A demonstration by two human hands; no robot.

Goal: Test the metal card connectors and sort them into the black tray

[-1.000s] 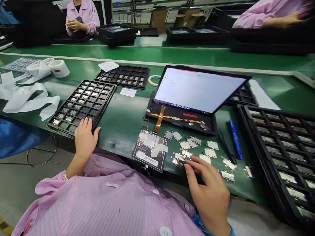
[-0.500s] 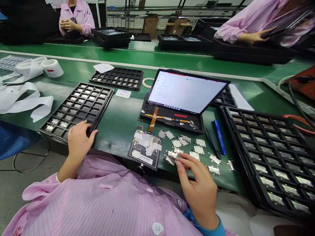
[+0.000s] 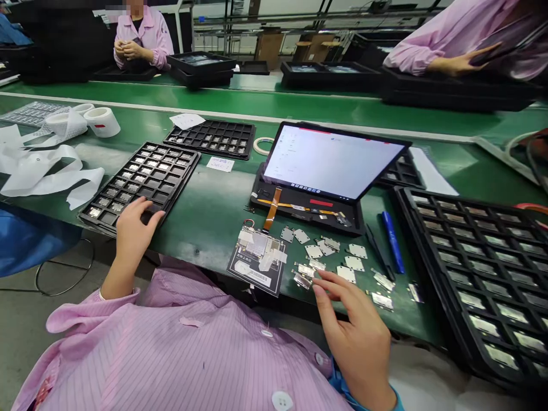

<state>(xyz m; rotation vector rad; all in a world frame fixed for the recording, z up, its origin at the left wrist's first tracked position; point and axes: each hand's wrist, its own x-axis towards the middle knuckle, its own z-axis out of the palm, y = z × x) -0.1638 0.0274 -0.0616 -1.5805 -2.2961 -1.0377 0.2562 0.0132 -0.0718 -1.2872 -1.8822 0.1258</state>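
Note:
My left hand [image 3: 133, 235] rests over the near end of a black compartment tray [image 3: 165, 184], fingers bent and thumb apart, with nothing visible in them. Small silver modules fill several of its pockets. On the right, my right hand [image 3: 357, 328] hovers at the table's front edge, open, thumb and index finger apart. Its fingertips are beside a small silver module [image 3: 302, 279] in a scattered group of metal plates [image 3: 314, 251]. Between my hands lies a black circuit board [image 3: 257, 260] with tape patches. An orange flex cable [image 3: 272, 210] joins it to a lit tablet screen [image 3: 331, 162].
A large black tray [image 3: 471, 274] of silver modules stands right. Black tweezers [image 3: 380, 251] lie beside a blue pen-like tool [image 3: 393, 242]. White tape rolls [image 3: 103, 121] and loose strips sit left. Two people in pink work across the green bench [image 3: 257, 103].
The whole view has shifted, so the bench appears further right. My left hand has moved slightly leftward over the tray. My right hand stays beside the metal parts.

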